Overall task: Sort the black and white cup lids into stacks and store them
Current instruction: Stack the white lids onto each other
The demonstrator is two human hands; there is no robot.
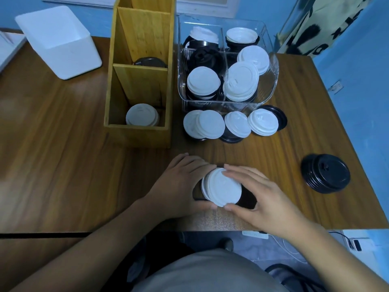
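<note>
Head, left hand, right hand gripping lid stack, near table edge

Tally, tabletop.
Loose white lids before clear bin: 4; black lid stack: 1; held lid stack: 1; wooden holder: 1; white box: 1.
</note>
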